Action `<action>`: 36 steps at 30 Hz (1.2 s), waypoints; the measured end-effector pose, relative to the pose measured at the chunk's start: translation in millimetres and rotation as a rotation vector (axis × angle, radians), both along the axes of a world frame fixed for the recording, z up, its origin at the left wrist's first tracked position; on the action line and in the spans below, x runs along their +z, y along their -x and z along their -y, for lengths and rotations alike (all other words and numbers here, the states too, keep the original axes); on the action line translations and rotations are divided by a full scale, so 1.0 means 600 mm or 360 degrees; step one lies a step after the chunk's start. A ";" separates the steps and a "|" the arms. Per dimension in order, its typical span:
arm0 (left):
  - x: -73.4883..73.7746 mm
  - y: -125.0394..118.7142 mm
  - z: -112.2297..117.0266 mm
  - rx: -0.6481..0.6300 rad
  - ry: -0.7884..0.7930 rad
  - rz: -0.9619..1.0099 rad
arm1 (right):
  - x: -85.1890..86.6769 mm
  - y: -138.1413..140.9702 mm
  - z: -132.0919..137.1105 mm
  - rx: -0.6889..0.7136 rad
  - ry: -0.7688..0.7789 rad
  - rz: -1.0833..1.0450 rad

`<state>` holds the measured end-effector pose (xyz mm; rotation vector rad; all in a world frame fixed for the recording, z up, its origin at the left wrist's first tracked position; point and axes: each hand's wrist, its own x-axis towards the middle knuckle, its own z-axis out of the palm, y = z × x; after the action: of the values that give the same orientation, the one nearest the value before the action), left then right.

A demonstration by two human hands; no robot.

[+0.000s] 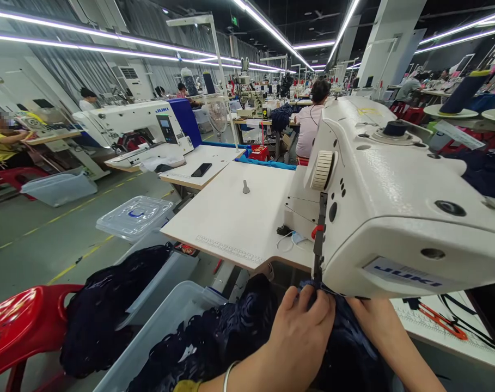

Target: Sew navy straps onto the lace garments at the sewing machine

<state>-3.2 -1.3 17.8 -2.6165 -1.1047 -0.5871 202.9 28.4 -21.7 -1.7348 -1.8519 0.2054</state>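
Under the head of the white sewing machine (394, 201), my left hand (300, 332) is closed on dark navy fabric (345, 348), its bent fingertips pinching the edge close to the needle area. My right hand (376, 321) grips the same fabric just to the right, with its fingers partly covered by the machine head. The dark presser bar (318, 245) comes down right by my left fingertips. Below my hands the fabric hangs down, and more navy lace-like pieces (218, 326) are heaped to the left.
A clear plastic bin (149, 332) stands at lower left, near a red stool (22, 321) and another navy pile (112, 305). On the white tabletop (226, 212) lies a small grey piece (246, 187). A phone (202, 170) and a second sewing machine (133, 128) are beyond. Orange-handled snips (443, 321) lie at right.
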 end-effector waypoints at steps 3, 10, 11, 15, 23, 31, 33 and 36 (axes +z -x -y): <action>-0.002 0.001 -0.002 0.0007 0.0013 0.0012 | -0.001 0.000 0.001 -0.0006 0.0000 0.0030; -0.008 -0.002 -0.003 -0.0011 0.0013 -0.0041 | 0.010 0.001 0.004 0.0020 0.0111 -0.0018; -0.006 -0.003 -0.004 -0.0022 0.0017 -0.0029 | 0.011 0.001 0.004 0.0021 0.0117 -0.0021; 0.008 -0.005 -0.003 -0.0100 0.0076 0.0081 | 0.012 0.004 0.006 -0.0011 0.0094 -0.0066; 0.020 -0.002 0.014 -0.0132 0.0262 0.0163 | 0.021 0.008 0.013 -0.0009 0.0190 -0.0405; 0.012 0.009 0.010 -0.0220 0.0164 0.0060 | 0.026 0.012 0.049 -0.0079 0.0337 -0.0648; 0.007 0.007 0.011 -0.0263 0.0101 0.0016 | 0.025 0.016 0.050 -0.0081 0.0280 -0.0664; 0.000 0.002 0.015 -0.0152 -0.0008 -0.0013 | 0.032 0.019 0.048 -0.0140 0.0294 -0.0629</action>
<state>-4.1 -10.4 17.6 -2.6768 -0.9786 -0.5973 191.2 -0.6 -2.7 -1.7413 -1.5044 0.6524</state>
